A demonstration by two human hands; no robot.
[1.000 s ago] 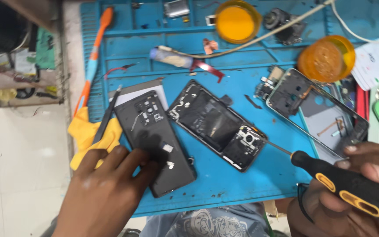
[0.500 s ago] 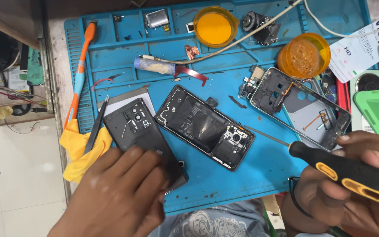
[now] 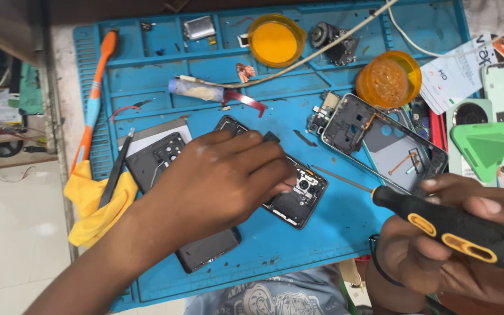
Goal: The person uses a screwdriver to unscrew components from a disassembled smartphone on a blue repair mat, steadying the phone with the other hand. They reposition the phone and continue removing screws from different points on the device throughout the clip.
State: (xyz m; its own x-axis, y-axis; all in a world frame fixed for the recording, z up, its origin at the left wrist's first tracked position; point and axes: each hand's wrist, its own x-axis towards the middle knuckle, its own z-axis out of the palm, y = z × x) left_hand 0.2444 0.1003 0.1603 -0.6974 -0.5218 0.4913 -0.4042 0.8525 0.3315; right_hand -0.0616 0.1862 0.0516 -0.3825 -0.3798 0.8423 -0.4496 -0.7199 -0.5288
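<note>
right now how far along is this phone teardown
Done: the phone lies open on the blue repair mat; its dark back cover lies to one side and a bare mid frame sits apart.

In hand: the left hand rests on the opened phone body; the right hand grips a black and yellow screwdriver, tip just off the phone.

Left: the phone's inner parts beside the camera look unremoved.

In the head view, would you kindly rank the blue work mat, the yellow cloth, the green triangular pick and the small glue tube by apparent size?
1. Blue work mat, by far the largest.
2. Yellow cloth.
3. Green triangular pick, somewhat smaller than the cloth.
4. Small glue tube, smallest.
</note>
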